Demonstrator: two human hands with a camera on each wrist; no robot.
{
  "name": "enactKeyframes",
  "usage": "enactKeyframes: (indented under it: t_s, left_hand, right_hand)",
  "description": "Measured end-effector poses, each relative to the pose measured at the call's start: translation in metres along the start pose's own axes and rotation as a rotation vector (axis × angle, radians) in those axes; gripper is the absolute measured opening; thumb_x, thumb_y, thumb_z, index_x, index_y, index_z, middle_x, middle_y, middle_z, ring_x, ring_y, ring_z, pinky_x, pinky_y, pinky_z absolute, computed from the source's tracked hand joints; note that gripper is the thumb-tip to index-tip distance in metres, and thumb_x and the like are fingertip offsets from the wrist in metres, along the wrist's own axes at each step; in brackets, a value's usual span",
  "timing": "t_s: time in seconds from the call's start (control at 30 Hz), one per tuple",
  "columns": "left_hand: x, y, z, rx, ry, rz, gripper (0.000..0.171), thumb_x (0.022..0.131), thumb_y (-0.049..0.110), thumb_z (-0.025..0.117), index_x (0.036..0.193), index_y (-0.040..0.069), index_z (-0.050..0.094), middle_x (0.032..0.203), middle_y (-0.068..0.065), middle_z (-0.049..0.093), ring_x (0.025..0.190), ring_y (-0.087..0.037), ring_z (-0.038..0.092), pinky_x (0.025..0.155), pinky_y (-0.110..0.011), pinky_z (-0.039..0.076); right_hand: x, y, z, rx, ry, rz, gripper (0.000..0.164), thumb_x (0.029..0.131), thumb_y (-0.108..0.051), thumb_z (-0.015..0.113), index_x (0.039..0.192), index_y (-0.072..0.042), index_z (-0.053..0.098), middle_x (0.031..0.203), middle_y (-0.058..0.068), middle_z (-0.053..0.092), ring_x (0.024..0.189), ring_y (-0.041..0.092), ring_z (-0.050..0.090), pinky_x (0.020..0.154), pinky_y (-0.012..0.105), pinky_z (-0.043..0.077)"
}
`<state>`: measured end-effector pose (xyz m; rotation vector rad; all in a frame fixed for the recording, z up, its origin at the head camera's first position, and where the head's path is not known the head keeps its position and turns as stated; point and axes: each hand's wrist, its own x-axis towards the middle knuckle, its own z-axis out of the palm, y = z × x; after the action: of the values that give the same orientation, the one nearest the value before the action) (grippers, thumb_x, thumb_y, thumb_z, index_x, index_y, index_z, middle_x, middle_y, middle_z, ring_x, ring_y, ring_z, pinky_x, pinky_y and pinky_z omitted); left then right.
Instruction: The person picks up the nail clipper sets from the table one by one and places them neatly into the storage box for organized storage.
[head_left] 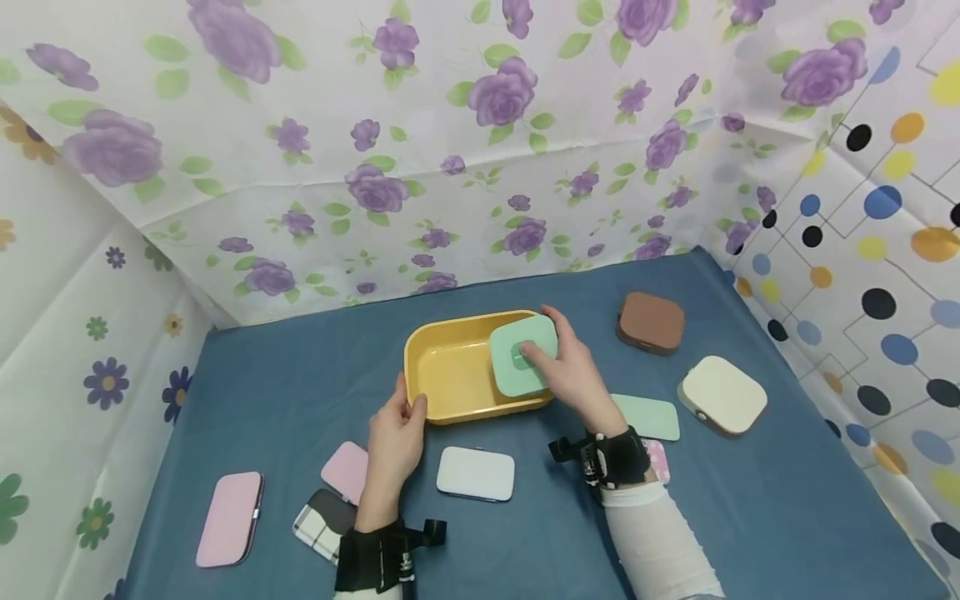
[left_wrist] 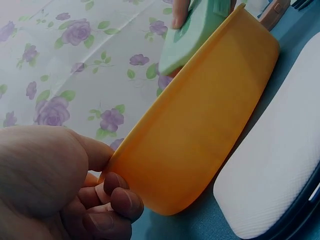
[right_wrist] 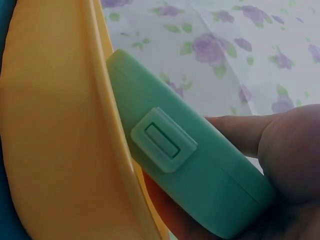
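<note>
Mint-green case is hanging over the right end of the yellow tray in the head view, and the right hand is gripping it — thumb pressing on the top, fingers wrapping the side. Down at the tray's left end, the left hand is pinching the rim. A white case is lying just in front of the tray, with a brown case and a cream case sitting off to the right.

Over to the left wrist, where the thumb is lying across the rim and the fingers are curling against the outer wall; the mint case is tilting above the rim's far part.

Now the right wrist: the latch is facing us, and thumb and fingers are holding the case between them. Whether it's touching the tray's floor — cannot tell.

So the step in hand is looking like handling the case at the tray while steadying that tray. The next move is probably calling for a firm left pinch and for guiding the tilted case without knocking the rim.
</note>
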<state>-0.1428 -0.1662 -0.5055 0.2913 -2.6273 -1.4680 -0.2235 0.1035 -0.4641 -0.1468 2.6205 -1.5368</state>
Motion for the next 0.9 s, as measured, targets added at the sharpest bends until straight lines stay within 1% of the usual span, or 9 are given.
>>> enactKeyframes:
  t_s: [0.13, 0.2, 0.27, 0.43, 0.53, 0.67, 0.8, 0.9]
  left_hand:
    - [0.000, 0.000, 0.001, -0.003, -0.009, 0.006, 0.062, 0.104, 0.034, 0.052, 0.155, 0.005, 0.032, 0.064, -0.005, 0.048, 0.048, -0.021, 0.043, 0.043, -0.027, 0.030]
    - [0.000, 0.000, 0.001, -0.008, -0.009, 0.006, 0.062, 0.104, 0.035, 0.052, 0.155, 0.005, 0.032, 0.064, -0.005, 0.048, 0.048, -0.021, 0.043, 0.043, -0.027, 0.030]
    - [0.000, 0.000, 0.002, -0.015, -0.013, 0.002, 0.063, 0.104, 0.035, 0.052, 0.156, 0.006, 0.031, 0.063, -0.005, 0.048, 0.048, -0.021, 0.043, 0.043, -0.027, 0.031]
    - [-0.002, -0.001, 0.002, -0.068, -0.043, -0.015, 0.064, 0.104, 0.034, 0.052, 0.157, 0.008, 0.028, 0.059, -0.005, 0.052, 0.044, -0.022, 0.048, 0.040, -0.030, 0.035]
    - [-0.002, -0.001, 0.001, -0.092, -0.060, -0.018, 0.064, 0.105, 0.032, 0.052, 0.158, 0.009, 0.026, 0.059, -0.006, 0.053, 0.043, -0.023, 0.050, 0.040, -0.031, 0.037]
    - [-0.002, -0.001, -0.001, -0.095, -0.055, -0.020, 0.064, 0.105, 0.032, 0.053, 0.158, 0.009, 0.026, 0.060, -0.006, 0.053, 0.044, -0.023, 0.051, 0.041, -0.031, 0.038]
    - [-0.002, 0.000, -0.002, -0.086, -0.053, -0.018, 0.064, 0.104, 0.033, 0.053, 0.158, 0.009, 0.027, 0.061, -0.006, 0.053, 0.045, -0.023, 0.052, 0.041, -0.031, 0.038]
    - [-0.001, -0.001, -0.002, -0.084, -0.057, -0.015, 0.064, 0.105, 0.033, 0.052, 0.158, 0.008, 0.027, 0.061, -0.005, 0.053, 0.045, -0.022, 0.051, 0.041, -0.031, 0.039]
  right_hand:
    - [0.001, -0.005, 0.012, -0.002, -0.007, -0.008, 0.073, 0.098, -0.047, 0.060, 0.158, -0.030, 0.023, 0.152, 0.010, 0.042, 0.133, 0.030, 0.046, 0.096, 0.050, 0.043]
    - [0.002, -0.007, 0.018, -0.001, -0.014, -0.015, 0.072, 0.099, -0.043, 0.061, 0.158, -0.028, 0.024, 0.152, 0.009, 0.043, 0.134, 0.029, 0.045, 0.101, 0.051, 0.042]
    - [0.003, -0.009, 0.025, -0.002, -0.021, -0.023, 0.071, 0.099, -0.041, 0.061, 0.158, -0.027, 0.025, 0.150, 0.009, 0.044, 0.132, 0.029, 0.048, 0.101, 0.050, 0.042]
    - [0.004, -0.011, 0.038, -0.022, -0.028, -0.028, 0.070, 0.098, -0.037, 0.063, 0.158, -0.023, 0.027, 0.147, 0.010, 0.048, 0.129, 0.028, 0.051, 0.101, 0.049, 0.044]
    - [0.005, -0.013, 0.044, -0.025, -0.033, -0.029, 0.070, 0.099, -0.035, 0.063, 0.157, -0.021, 0.028, 0.149, 0.011, 0.046, 0.131, 0.029, 0.049, 0.103, 0.050, 0.042]
    - [0.009, -0.013, 0.051, -0.028, -0.063, -0.034, 0.068, 0.101, -0.031, 0.060, 0.159, -0.020, 0.025, 0.152, 0.012, 0.043, 0.135, 0.030, 0.045, 0.106, 0.050, 0.040]
    - [0.011, -0.012, 0.055, -0.037, -0.085, -0.015, 0.067, 0.102, -0.031, 0.058, 0.159, -0.021, 0.024, 0.151, 0.013, 0.043, 0.133, 0.030, 0.047, 0.104, 0.049, 0.041]
    - [0.011, -0.011, 0.056, -0.039, -0.095, 0.007, 0.066, 0.102, -0.032, 0.057, 0.159, -0.022, 0.025, 0.153, 0.011, 0.041, 0.133, 0.029, 0.046, 0.104, 0.049, 0.041]
